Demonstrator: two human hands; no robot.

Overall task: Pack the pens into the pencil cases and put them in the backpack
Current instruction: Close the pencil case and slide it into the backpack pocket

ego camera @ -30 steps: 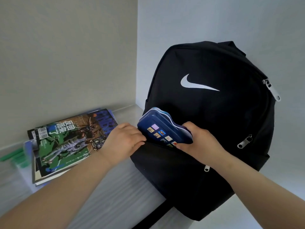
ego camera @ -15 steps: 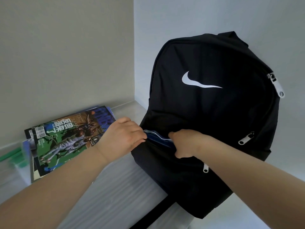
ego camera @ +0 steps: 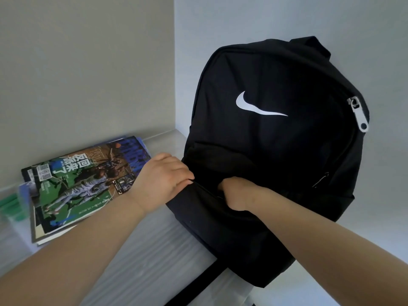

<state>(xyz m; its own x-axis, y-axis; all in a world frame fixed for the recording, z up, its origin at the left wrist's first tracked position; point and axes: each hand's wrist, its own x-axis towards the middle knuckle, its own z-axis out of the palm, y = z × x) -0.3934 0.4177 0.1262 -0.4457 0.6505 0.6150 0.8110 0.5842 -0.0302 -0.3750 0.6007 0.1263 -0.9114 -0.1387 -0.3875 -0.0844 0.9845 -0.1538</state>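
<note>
Head camera, looking down: we see a black fabric backpack (ego camera: pixel 276 151) with a white swoosh logo. It stands upright on a pale ridged surface (ego camera: pixel 143 250) and leans back into the corner of two walls, which we judge keeps it steady while it is loaded. No pencil case or pen shows anywhere; if one is in the bag, it is hidden inside.

The person's right hand (ego camera: pixel 237 194) is sunk to the knuckles in the open front pocket (ego camera: pixel 220 226), low on the bag. Its fingers are out of sight within the fabric, so we cannot tell whether they grasp anything or lie loose. The left hand (ego camera: pixel 162 182) sits at the pocket's left end, its fingers (ego camera: pixel 183 175) curled onto the black lip and pinching it, seemingly to hold the mouth open and stop the bag from sliding. We take the step to be seating a case deep in that pocket; closing the zip would remain.

A silver zipper pull (ego camera: pixel 361 117) hangs at the bag's upper right edge. Left of the bag, just beside the left wrist, a glossy basketball magazine (ego camera: pixel 84 184) lies flat on other papers, with something green (ego camera: pixel 10 204) and blurred at the far left edge.
</note>
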